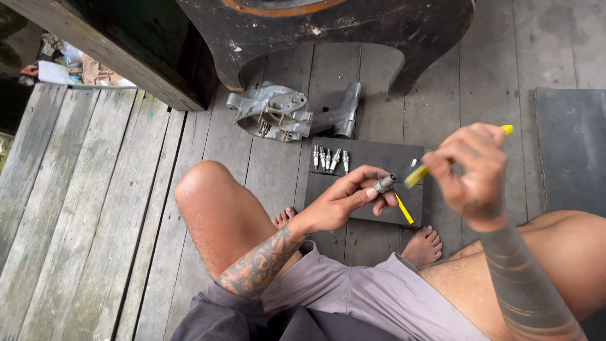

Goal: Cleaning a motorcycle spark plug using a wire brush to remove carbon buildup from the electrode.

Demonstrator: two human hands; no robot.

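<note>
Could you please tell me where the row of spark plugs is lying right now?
The row of spark plugs lies on the dark mat, just beyond the left hand, near the grey metal engine part.

The right hand and its yellow tool are motion-blurred, the tool's shape unclear. Fingers of the left hand hide most of the small metal part. The dark wooden stool is cut off at the top edge. The 5 small plugs are too small to tell apart.

Five spark plugs on the dark board, one spark plug in hand, one metal engine casing.
</note>
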